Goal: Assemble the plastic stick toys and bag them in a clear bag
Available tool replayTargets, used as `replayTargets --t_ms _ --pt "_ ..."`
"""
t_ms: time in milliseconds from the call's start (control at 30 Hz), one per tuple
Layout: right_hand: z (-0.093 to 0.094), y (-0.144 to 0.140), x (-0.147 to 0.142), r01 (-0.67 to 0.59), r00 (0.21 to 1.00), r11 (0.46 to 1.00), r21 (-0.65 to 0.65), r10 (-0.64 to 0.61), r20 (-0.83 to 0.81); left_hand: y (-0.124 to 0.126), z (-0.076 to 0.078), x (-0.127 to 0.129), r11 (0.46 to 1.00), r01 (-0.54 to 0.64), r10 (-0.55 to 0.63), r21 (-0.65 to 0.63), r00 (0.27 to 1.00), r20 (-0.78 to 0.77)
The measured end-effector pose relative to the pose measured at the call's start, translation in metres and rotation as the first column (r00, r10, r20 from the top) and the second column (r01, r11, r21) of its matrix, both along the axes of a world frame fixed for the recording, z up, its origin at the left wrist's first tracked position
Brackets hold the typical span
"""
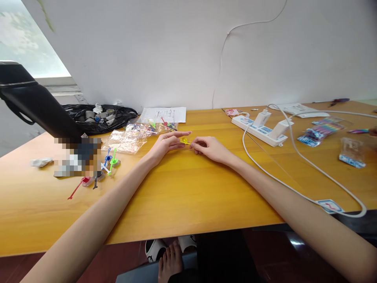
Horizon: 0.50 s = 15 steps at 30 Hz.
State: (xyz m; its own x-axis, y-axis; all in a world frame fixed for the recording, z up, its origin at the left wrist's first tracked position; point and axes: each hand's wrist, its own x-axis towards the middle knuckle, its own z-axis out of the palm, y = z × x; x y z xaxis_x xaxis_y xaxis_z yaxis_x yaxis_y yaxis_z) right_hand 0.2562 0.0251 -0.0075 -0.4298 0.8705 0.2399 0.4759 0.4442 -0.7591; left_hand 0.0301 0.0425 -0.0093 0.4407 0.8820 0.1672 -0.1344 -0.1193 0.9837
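Note:
A small yellow plastic piece (185,140), with a round part and a thin stem, is held above the table between my hands. My left hand (165,145) reaches in from the left, fingers stretched out and thumb below, with the round part between their tips. The stem end sits in a pinch of my right hand (207,147). Similar pieces lie left of my left forearm: a green one (113,161), a blue one (107,158), a red one (85,181) and a black one (97,177), some with clear round discs.
Clear plastic bags (126,140) and a white paper packet (165,114) lie behind my left hand. A black bag (118,114) holds scraps. To the right are a white power strip (262,131), looping cable (294,146) and colourful packets (319,131). Another person's hand (373,131) shows at the edge.

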Motion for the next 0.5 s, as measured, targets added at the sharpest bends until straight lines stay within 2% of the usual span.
replayTargets --t_ms 300,500 --pt "0.0007 -0.0011 -0.0001 0.006 1.000 1.000 0.009 -0.006 0.030 0.0010 -0.0032 0.0019 0.998 -0.031 0.036 0.059 0.996 -0.078" --pt "0.0028 -0.0025 -0.0016 0.004 1.000 1.000 0.001 -0.004 0.030 -0.0010 -0.0048 0.0050 0.989 -0.105 0.115 0.101 0.989 -0.088"
